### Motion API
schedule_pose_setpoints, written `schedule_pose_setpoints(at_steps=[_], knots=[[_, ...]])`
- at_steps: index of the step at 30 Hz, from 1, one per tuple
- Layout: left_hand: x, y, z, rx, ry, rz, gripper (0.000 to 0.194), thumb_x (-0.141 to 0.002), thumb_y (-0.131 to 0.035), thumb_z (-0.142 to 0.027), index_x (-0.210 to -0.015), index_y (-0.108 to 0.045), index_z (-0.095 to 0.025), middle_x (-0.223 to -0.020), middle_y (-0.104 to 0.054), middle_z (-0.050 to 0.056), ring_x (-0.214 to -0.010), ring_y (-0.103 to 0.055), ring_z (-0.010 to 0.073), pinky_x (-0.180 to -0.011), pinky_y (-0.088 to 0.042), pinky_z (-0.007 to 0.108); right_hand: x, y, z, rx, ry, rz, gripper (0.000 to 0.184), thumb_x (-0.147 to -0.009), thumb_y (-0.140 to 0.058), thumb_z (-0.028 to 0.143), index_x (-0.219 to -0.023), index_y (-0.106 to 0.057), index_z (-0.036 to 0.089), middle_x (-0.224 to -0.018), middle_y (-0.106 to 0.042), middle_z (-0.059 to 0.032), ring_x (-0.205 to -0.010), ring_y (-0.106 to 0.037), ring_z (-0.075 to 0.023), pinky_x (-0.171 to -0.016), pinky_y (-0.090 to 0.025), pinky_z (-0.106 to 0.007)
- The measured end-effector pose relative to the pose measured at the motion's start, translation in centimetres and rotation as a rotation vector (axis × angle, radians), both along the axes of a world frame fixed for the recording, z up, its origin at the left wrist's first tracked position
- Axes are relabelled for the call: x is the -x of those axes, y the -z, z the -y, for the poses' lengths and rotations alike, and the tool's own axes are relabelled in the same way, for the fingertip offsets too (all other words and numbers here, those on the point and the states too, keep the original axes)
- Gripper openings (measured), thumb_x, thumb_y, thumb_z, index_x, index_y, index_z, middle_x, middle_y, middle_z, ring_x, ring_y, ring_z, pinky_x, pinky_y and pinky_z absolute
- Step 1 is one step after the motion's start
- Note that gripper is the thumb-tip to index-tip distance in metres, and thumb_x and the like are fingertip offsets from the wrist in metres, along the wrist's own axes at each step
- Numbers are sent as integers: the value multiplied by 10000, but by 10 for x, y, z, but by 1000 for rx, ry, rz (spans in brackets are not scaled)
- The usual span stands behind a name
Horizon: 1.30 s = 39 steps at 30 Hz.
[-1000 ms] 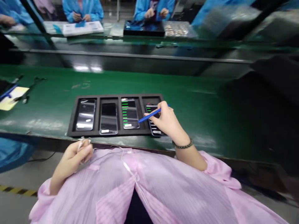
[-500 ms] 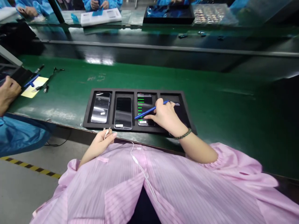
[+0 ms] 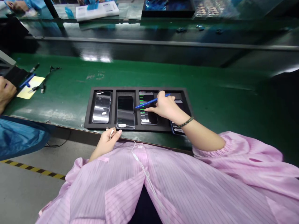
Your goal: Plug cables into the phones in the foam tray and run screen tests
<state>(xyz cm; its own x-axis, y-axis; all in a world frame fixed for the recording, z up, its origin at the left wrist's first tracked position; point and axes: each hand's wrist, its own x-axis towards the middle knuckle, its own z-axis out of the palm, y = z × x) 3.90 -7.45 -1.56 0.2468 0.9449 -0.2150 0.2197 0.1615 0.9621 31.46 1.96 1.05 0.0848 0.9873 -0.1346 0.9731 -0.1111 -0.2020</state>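
Note:
A black foam tray (image 3: 137, 127) with phones in its compartments lies at the bench's near edge. My right hand (image 3: 167, 107) grips a blue pen (image 3: 146, 103), its tip over the third phone (image 3: 149, 117), whose dark screen shows green text lines. Beneath my right wrist the fourth phone (image 3: 177, 128), partly covered, shows some text. The second phone (image 3: 126, 112) has a dark screen and a white label. In the leftmost compartment lies a shiny phone (image 3: 102, 107). My left hand (image 3: 108, 140), by the tray's front edge, pinches the plug end of a white earphone cord (image 3: 112, 132).
The green bench (image 3: 221, 105) runs across, with a metal rail (image 3: 149, 43) behind it. At left are a co-worker's hand (image 3: 6, 93), a yellow paper (image 3: 30, 88) and black cables (image 3: 48, 77). A black bin (image 3: 168, 13) stands on the far bench.
The pen tip has moved up the third phone's screen, and its green lines have shifted. My left hand is closer to the second phone. More of the fourth phone shows. The view has tilted slightly.

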Motion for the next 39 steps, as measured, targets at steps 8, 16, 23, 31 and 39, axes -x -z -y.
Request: schedule_pose_setpoints(at_steps=[8,16,23,31,39], knots=[[0,10,0,-32,14,-60,588,-883,-581,-638,-630,-247,-225,-599,-255,-61,-569,-295,100,-578,-274,269,-7,-2,-8,31,84,-142,620,-726,-820,500,-1053,-397,187,-761,-600,-29,-847,-630,-332,-871,-439,-473],[5,-13,4,-676,23,-49,517,-1073,-329,-456,-636,-427,-197,-709,-614,51,-659,-577,139,-612,-431,279,-11,-11,-16,67,123,-328,481,-762,-765,390,-963,-356,237,-667,-499,52,-685,-578,-224,-686,-442,-365],[-10,-31,-14,-665,235,-677,497,-1077,-317,-407,-709,-558,-176,-1203,-732,119,-1017,-738,245,-673,-565,316,-10,-37,2,160,102,-336,399,-807,-756,359,-874,-377,250,-616,-487,44,-585,-529,-195,-555,-383,-321],[-16,-26,-22,-591,156,-709,436,-1063,-371,-397,-722,-540,-183,-1356,-663,147,-1099,-720,282,-727,-601,358,1,-37,15,249,-16,-32,239,-897,-641,372,-912,-453,224,-642,-565,2,-655,-606,-239,-654,-425,-336],[-5,-9,1,-940,8,-280,412,-1052,-378,-292,-667,-484,-188,-904,-731,86,-778,-691,146,-684,-542,261,-7,-26,17,197,-140,35,249,-867,-674,345,-864,-459,221,-638,-570,-11,-665,-618,-253,-680,-420,-336]])
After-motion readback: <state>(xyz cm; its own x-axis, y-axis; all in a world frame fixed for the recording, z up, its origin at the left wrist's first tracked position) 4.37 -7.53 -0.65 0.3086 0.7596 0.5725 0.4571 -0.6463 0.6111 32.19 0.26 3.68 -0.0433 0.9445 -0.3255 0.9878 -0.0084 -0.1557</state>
